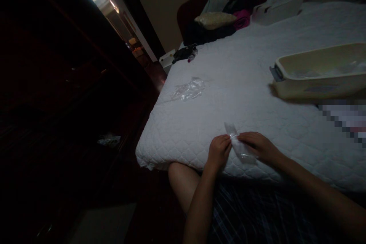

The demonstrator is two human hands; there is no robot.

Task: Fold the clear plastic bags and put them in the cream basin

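Left hand point(219, 149) and right hand point(259, 145) grip the clear plastic point(243, 153) in closed pinches, near the front edge of the bed point(177, 137); apply light, even tension.

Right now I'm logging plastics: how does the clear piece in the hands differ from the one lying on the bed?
The held plastic is pinched by the left hand and right hand; the loose plastic lies untouched on the bed. The held plastic is narrowed at the pinch; the loose plastic is spread and crumpled. Both are clear and shiny.
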